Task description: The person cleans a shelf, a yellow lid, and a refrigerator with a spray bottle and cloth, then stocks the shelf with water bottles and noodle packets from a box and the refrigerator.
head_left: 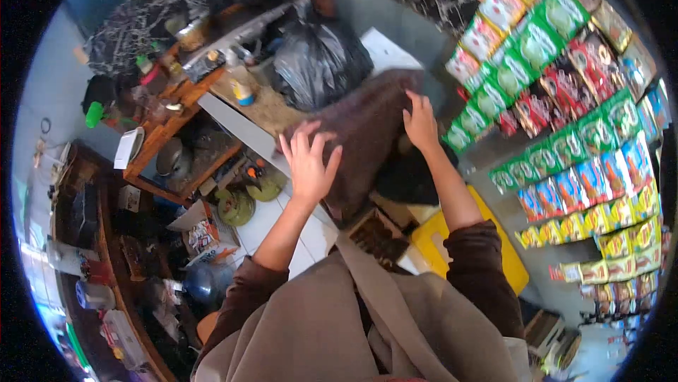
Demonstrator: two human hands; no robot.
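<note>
A dark brown sheet (367, 110) with a dull sheen hangs over something in front of me, from a wooden surface down toward the floor. My left hand (311, 159) is over its left side, fingers spread and nothing between them. At the sheet's upper right edge is my right hand (421, 122), fingers stretched out and slightly apart, holding nothing visible. A full black plastic bag (318, 57) sits just beyond the sheet. Beside the bag stands a bottle with a yellow and blue label (242, 92).
Strips of sachets (522, 64) hang along the right wall. Under my right forearm is a yellow panel (431, 241). To the left stand a wooden rack (152, 170) with a pot (171, 156), green gas cylinders (236, 205), an open carton (194, 223) and a long cluttered shelf (116, 262).
</note>
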